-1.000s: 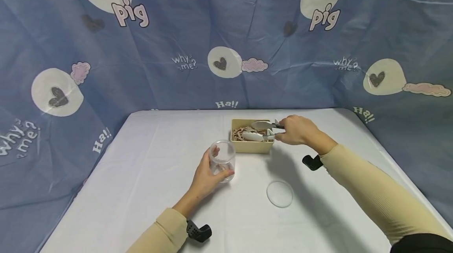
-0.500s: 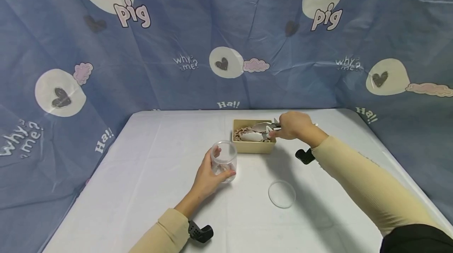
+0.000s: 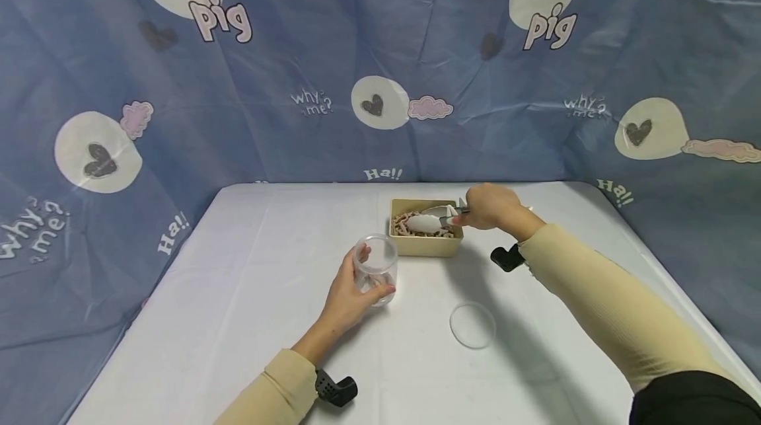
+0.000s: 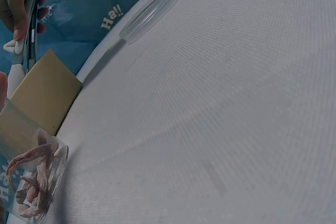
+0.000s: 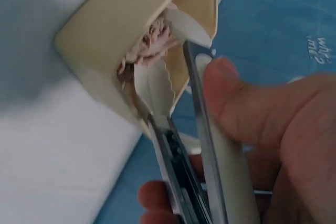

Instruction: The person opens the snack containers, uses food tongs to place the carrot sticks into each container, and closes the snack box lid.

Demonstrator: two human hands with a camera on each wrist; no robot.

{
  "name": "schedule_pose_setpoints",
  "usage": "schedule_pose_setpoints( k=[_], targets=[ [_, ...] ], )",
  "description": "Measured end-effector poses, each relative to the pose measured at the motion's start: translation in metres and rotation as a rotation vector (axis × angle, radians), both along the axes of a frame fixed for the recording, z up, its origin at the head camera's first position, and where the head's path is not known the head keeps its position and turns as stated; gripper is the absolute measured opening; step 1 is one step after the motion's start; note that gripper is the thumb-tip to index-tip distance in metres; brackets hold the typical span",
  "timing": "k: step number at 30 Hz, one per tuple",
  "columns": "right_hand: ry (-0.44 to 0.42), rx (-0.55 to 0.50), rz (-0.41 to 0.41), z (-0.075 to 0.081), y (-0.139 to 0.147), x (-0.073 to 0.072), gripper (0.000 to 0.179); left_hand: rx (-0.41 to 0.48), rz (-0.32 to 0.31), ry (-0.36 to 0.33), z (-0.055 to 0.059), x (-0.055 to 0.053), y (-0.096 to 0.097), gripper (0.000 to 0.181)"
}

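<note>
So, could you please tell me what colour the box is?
The box is pale yellow, clearest in the head view.

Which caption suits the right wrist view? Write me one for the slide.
Right hand gripping tongs, their white tips inside a cream box of pinkish-brown strips.

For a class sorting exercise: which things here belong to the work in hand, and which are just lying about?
In the work:
Tongs, in the right hand
Clear jar, in the left hand
Beige box, at the tongs' ends
Brownish strips, in box and jar

Lying about or background:
Clear round piece, untouched; possibly the jar's lid
Blue printed cloth, backdrop
</note>
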State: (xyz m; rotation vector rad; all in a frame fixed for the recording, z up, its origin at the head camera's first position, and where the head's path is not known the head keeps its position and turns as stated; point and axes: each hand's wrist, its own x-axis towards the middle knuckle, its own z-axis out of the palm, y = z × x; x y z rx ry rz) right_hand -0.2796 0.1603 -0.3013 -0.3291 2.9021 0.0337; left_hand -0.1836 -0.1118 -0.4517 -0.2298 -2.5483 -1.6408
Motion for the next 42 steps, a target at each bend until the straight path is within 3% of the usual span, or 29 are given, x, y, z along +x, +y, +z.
schedule_pose_setpoints(
  k=[7, 12, 21, 32, 42],
  targets=[
    [0.026, -0.067, -0.039, -0.002, 0.002, 0.002, 0.042, 0.011, -0.006, -0.009, -0.002, 0.000, 0.000, 0.099],
    [0.111, -0.110, -0.023, -0.002, 0.007, 0.009, 0.030, 0.010, -0.005, 0.011, 0.001, 0.000, -0.001, 0.099],
    [0.244, -0.202, -0.013, -0.004, 0.020, 0.024, 0.022, -0.008, 0.006, 0.000, 0.002, 0.000, -0.002, 0.099],
    [0.351, -0.252, -0.018, -0.004, 0.032, 0.035, 0.021, 0.000, 0.008, -0.005, 0.003, 0.001, 0.000, 0.098],
    [0.388, -0.321, -0.028, -0.006, 0.039, 0.041, 0.026, -0.012, 0.012, -0.007, 0.002, 0.000, 0.001, 0.097]
  ],
)
